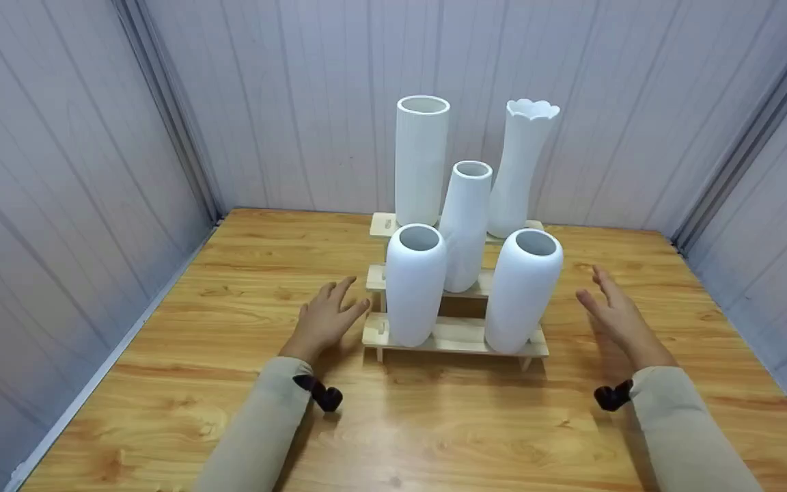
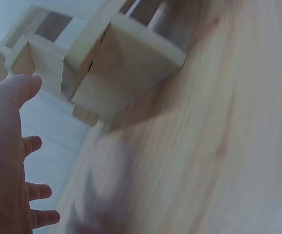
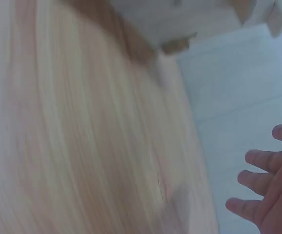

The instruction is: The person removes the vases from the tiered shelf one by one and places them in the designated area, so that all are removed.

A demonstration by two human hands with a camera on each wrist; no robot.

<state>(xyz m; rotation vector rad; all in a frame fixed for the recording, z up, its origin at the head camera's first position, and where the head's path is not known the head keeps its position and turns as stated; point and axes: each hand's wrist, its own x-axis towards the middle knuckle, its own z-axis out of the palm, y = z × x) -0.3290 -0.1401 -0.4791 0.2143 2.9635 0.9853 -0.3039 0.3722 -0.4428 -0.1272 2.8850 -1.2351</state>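
A three-step wooden stand (image 1: 462,335) bears several white vases. On its lowest step are two rounded vases, one at left (image 1: 416,294) and one at right (image 1: 522,294). A tapered vase (image 1: 466,225) occupies the middle step. At the top stand a straight cylindrical vase (image 1: 422,164) and a flared vase with a scalloped rim (image 1: 520,167). My left hand (image 1: 325,321), fingers spread, is just left of the stand and holds nothing. To the right, apart from the stand, my right hand (image 1: 622,321) has its fingers extended and is bare too.
The stand rests on a wood-grain table (image 1: 182,383). Pale panelled walls (image 1: 298,102) rise behind the table and along both sides. Each sleeve cuff carries a dark wrist strap, one at left (image 1: 318,393) and one at right (image 1: 613,396).
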